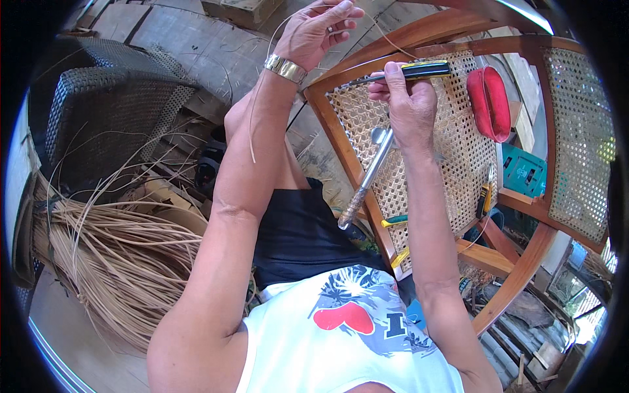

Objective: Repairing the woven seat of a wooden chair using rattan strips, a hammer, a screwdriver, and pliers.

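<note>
My left hand is raised at the top centre, its fingers curled on a thin cane strand that loops over and down along my forearm. My right hand grips a tool with a black and yellow handle, its thin shaft pointing left, above the woven cane panel of a wooden chair. Beneath that hand a metal hammer-like tool lies on the weave. A red oblong container, yellow-and-green-handled tools and pliers rest on the panel too.
At lower left is a big bundle of loose cane strands, with dark woven furniture behind it. A second cane panel stands at right, near a teal plastic case. Scrap wood lies at lower right.
</note>
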A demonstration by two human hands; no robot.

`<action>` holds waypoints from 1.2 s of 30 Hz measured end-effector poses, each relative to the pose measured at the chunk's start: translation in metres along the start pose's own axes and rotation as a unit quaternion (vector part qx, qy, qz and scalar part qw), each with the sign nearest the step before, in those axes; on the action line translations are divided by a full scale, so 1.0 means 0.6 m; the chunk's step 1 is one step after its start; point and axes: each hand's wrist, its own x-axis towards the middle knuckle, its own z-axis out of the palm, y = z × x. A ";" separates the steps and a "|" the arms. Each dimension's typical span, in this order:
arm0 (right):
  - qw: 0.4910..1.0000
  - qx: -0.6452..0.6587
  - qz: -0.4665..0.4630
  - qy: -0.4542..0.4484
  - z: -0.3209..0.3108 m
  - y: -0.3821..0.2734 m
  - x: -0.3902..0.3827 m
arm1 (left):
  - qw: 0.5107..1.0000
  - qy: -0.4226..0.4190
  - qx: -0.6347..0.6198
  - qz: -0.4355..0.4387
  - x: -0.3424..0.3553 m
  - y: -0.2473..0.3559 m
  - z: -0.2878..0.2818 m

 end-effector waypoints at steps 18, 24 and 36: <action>0.931 -0.242 -0.244 -0.125 0.038 0.000 -0.025 | 1.000 -0.003 0.010 0.008 0.002 -0.002 0.001; 0.927 -0.232 -0.279 -0.097 0.044 0.007 -0.027 | 0.999 -0.004 0.048 0.020 0.000 -0.018 -0.007; 0.919 -0.294 -0.199 -0.172 -0.005 -0.049 -0.030 | 0.996 0.006 0.085 0.019 -0.016 -0.013 -0.010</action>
